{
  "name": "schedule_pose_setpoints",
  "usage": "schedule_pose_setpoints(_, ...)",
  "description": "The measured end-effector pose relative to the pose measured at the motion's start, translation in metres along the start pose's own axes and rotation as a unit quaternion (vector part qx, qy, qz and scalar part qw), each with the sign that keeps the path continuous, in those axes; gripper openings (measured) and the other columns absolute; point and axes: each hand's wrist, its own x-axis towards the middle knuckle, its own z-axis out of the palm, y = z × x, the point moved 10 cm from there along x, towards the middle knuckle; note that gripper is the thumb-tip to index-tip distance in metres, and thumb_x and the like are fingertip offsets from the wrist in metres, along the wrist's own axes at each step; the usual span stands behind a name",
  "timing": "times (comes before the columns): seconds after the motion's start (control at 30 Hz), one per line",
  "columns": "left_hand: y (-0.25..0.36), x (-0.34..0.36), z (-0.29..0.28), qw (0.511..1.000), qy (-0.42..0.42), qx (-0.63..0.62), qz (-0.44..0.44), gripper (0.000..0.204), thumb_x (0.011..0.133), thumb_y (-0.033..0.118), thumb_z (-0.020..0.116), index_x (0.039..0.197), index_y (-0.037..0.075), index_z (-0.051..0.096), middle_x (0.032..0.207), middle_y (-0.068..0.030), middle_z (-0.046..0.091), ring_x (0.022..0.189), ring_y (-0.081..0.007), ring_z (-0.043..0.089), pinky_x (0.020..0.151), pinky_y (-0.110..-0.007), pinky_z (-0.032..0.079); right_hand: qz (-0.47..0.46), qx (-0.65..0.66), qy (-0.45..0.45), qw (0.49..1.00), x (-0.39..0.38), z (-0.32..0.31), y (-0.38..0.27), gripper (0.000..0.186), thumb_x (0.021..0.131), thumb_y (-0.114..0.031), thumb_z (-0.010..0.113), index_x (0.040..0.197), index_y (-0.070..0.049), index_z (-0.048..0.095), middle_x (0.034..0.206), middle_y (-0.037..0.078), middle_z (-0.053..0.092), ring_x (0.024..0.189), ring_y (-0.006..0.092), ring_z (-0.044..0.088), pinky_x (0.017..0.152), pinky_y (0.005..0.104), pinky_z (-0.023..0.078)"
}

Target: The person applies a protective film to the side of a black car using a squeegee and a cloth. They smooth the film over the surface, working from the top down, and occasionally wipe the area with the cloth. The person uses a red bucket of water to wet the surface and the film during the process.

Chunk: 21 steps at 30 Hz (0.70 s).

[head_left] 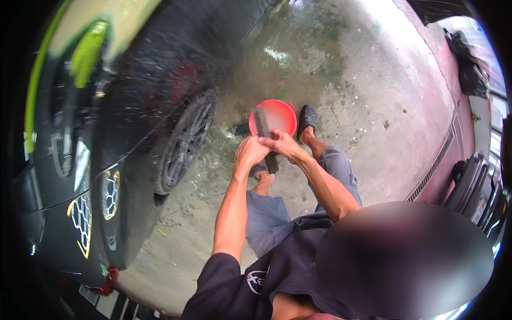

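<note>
A long, narrow grey-brown bar [262,121], flat-sided like a sanding block, is tilted over a red bucket [293,112]. My left hand [251,151] closes on the bar from its left side, and my right hand [282,145] grips it from the right. The thumbs and fingers of both hands meet near its middle. One end of the bar reaches over cloudy liquid in the bucket; the other sticks out below my hands toward me. A small dark block [241,129] lies on the floor at the bucket's left.
A dark car body [138,106] with sanded-looking patches fills the left, its wheel [188,141] close to the bucket. Wet concrete floor [368,122] spreads ahead and right. My sandalled feet flank the bucket. A drain grate [437,160] and black car parts [472,184] are at right.
</note>
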Motion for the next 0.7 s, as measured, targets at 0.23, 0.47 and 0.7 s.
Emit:
schedule_pose_setpoints(0.23,-0.07,0.166,0.126,0.888,-0.085,-0.449,-0.048,0.043,0.087,0.029,0.079,0.119,0.004,0.067,0.094,-0.0041,0.069,0.085,-0.019,0.068,0.074,-0.037,0.056,0.211,-0.117,0.062,0.969,0.129,-0.125,0.134,0.049,0.096,-0.04,0.07,0.128,-0.002,0.07,0.109,0.015,0.074,0.1,0.0263,0.07,0.087,0.0394,0.055)
schedule_pose_setpoints(0.47,-0.114,0.297,0.193,0.831,0.161,-0.517,-0.132,0.056,0.092,0.032,0.077,0.136,0.002,0.061,0.11,-0.0092,0.071,0.094,-0.024,0.071,0.081,-0.039,0.058,-0.046,-0.192,0.16,0.967,0.242,-0.152,0.2,0.053,0.096,-0.031,0.06,0.137,0.003,0.057,0.122,0.034,0.068,0.118,0.0456,0.066,0.103,0.0491,0.05)
schedule_pose_setpoints(0.7,-0.125,0.29,0.205,0.747,0.081,-0.646,-0.133,0.048,0.098,0.031,0.067,0.136,0.002,0.06,0.116,-0.0133,0.07,0.095,-0.0249,0.072,0.075,-0.041,0.061,0.171,0.066,0.107,0.977,0.229,-0.142,0.209,0.033,0.104,-0.034,0.06,0.124,-0.009,0.071,0.088,0.007,0.067,0.07,0.0177,0.063,0.058,0.0363,0.05)
